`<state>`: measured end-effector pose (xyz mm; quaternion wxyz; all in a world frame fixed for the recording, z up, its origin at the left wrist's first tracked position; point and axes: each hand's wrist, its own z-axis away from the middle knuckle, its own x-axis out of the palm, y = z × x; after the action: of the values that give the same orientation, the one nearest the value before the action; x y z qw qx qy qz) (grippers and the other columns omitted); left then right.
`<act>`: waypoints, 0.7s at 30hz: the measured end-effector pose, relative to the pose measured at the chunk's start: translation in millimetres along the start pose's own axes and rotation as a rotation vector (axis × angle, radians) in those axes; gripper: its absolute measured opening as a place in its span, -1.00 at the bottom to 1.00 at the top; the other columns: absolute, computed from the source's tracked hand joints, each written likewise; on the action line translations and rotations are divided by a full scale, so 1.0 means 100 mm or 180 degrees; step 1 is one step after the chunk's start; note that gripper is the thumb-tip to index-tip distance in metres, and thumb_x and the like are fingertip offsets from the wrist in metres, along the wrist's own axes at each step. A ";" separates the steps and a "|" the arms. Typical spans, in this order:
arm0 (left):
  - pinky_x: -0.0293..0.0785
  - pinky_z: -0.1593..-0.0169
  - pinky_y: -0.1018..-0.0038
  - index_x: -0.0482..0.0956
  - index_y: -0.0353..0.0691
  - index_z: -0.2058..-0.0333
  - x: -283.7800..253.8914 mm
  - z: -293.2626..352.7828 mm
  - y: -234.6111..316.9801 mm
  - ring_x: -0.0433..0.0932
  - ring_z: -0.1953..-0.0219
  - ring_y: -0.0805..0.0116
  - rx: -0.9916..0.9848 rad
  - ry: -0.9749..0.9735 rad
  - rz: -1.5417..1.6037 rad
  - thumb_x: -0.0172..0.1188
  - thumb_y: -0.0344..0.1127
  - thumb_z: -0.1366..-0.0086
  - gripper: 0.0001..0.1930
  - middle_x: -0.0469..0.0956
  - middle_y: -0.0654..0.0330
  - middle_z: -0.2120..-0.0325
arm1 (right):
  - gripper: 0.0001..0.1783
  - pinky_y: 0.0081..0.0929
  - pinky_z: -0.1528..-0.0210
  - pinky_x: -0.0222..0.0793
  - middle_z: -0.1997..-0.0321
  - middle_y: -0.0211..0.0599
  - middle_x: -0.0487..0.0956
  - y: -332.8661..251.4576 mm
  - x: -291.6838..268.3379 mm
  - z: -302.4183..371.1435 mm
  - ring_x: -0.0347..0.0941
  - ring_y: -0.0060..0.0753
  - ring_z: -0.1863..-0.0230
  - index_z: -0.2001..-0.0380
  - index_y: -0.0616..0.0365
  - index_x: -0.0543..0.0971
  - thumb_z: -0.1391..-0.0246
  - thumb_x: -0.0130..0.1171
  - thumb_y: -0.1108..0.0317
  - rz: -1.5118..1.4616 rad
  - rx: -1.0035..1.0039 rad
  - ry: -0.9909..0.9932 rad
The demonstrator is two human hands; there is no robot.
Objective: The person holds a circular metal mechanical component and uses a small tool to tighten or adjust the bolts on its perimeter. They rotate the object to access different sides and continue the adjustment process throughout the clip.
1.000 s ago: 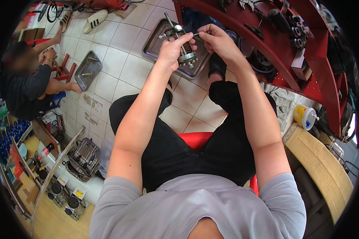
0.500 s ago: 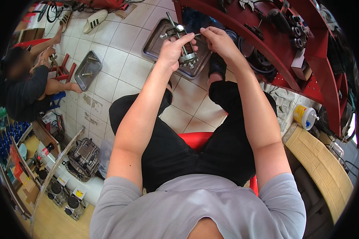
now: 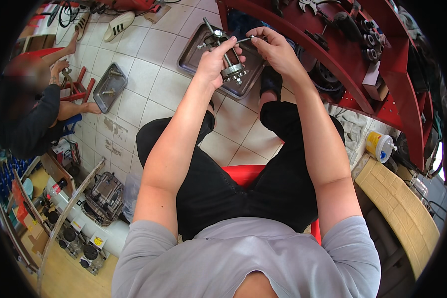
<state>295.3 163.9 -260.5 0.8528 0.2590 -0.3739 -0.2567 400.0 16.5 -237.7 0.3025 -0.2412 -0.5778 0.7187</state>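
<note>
My left hand [image 3: 211,65] is closed around a metal mechanical assembly [image 3: 233,73] with a long rod jutting up at its top, a bolt-like knob and a toothed or bolted ring at its lower end. My left thumb lies along its side. To the right, my right hand [image 3: 277,53] pinches the end of a thin dark metal rod [image 3: 244,39], whose other end reaches the upper part of the assembly. I cannot tell whether it is a tool or a part of the assembly. Beneath both hands a grey metal tray [image 3: 253,79] lies on the tiled floor.
A red metal rack [image 3: 342,89] with tools and round parts stands close on the right, beside a white-and-yellow bucket [image 3: 378,146]. Another person [image 3: 30,109] sits at the left near a second metal tray [image 3: 110,88]. A loose shoe [image 3: 118,27] lies far ahead.
My right hand has shifted slightly and its fingers are posed differently on the rod, more of which now shows. The assembly has tilted a little to the left. The other person has moved slightly.
</note>
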 end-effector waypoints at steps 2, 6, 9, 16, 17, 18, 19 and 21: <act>0.67 0.32 0.21 0.56 -0.21 0.26 0.01 0.00 0.00 0.64 0.41 0.27 -0.0030 0.0001 0.0040 0.34 -0.18 -0.23 -0.74 0.59 0.17 0.44 | -0.78 -0.63 0.35 0.24 0.41 -0.54 0.45 0.00 0.01 -0.01 0.28 -0.67 0.43 0.20 0.24 0.55 -0.18 0.06 0.34 -0.0233 0.0038 0.0011; 0.66 0.32 0.21 0.56 -0.21 0.25 0.02 0.02 0.01 0.64 0.41 0.29 -0.0022 -0.0065 -0.0064 0.33 -0.17 -0.24 -0.74 0.59 0.19 0.44 | -0.77 -0.54 0.47 0.24 0.51 -0.47 0.38 0.04 -0.04 -0.04 0.25 -0.59 0.56 0.29 0.22 0.53 -0.19 -0.07 0.32 -0.1208 0.0666 0.0176; 0.66 0.31 0.23 0.56 -0.22 0.23 0.04 0.05 0.03 0.64 0.40 0.29 -0.0003 -0.0174 -0.0192 0.33 -0.18 -0.24 -0.74 0.60 0.20 0.43 | -0.74 -0.46 0.56 0.26 0.56 -0.40 0.39 0.12 -0.04 -0.07 0.30 -0.51 0.61 0.35 0.19 0.50 -0.19 -0.15 0.29 -0.1582 0.0869 0.0156; 0.64 0.32 0.35 0.58 -0.22 0.23 0.06 0.06 0.03 0.64 0.42 0.36 0.0031 -0.0492 -0.0476 0.34 -0.19 -0.23 -0.74 0.61 0.23 0.42 | -0.66 -0.49 0.61 0.26 0.56 -0.39 0.50 0.07 0.03 -0.05 0.38 -0.51 0.61 0.40 0.12 0.49 -0.25 -0.13 0.11 -0.1641 0.1411 0.0034; 0.62 0.33 0.38 0.59 -0.22 0.24 0.07 0.08 0.03 0.63 0.43 0.37 0.0080 -0.0475 -0.0631 0.35 -0.19 -0.23 -0.74 0.61 0.23 0.43 | -0.63 -0.50 0.61 0.26 0.57 -0.40 0.51 0.02 0.06 -0.03 0.38 -0.52 0.62 0.41 0.10 0.49 -0.26 -0.12 0.07 -0.1358 0.1512 0.0054; 0.61 0.34 0.40 0.59 -0.22 0.25 0.08 0.10 0.03 0.63 0.44 0.39 0.0130 -0.0457 -0.0785 0.36 -0.19 -0.22 -0.75 0.61 0.23 0.43 | -0.60 -0.51 0.61 0.25 0.58 -0.42 0.51 0.00 0.08 -0.01 0.38 -0.52 0.62 0.43 0.09 0.50 -0.27 -0.11 0.02 -0.1075 0.1610 0.0072; 0.59 0.35 0.43 0.59 -0.22 0.26 0.11 0.13 0.03 0.62 0.44 0.41 0.0177 -0.0446 -0.0938 0.37 -0.19 -0.21 -0.75 0.62 0.24 0.44 | -0.53 -0.52 0.62 0.24 0.62 -0.46 0.51 0.03 0.10 -0.02 0.38 -0.54 0.63 0.46 0.06 0.50 -0.30 -0.11 -0.08 -0.0817 0.1602 -0.0077; 0.56 0.37 0.47 0.60 -0.22 0.28 0.15 0.15 0.03 0.61 0.46 0.44 0.0183 -0.0443 -0.1229 0.38 -0.20 -0.20 -0.75 0.61 0.25 0.46 | -0.52 -0.51 0.62 0.25 0.61 -0.45 0.51 0.07 0.10 -0.01 0.38 -0.55 0.63 0.47 0.06 0.50 -0.31 -0.11 -0.08 -0.0555 0.1628 -0.0131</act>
<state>293.1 153.1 -242.4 0.7521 0.3316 -0.3825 -0.4219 392.5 23.1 -244.6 0.4025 -0.0916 -0.4021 0.8173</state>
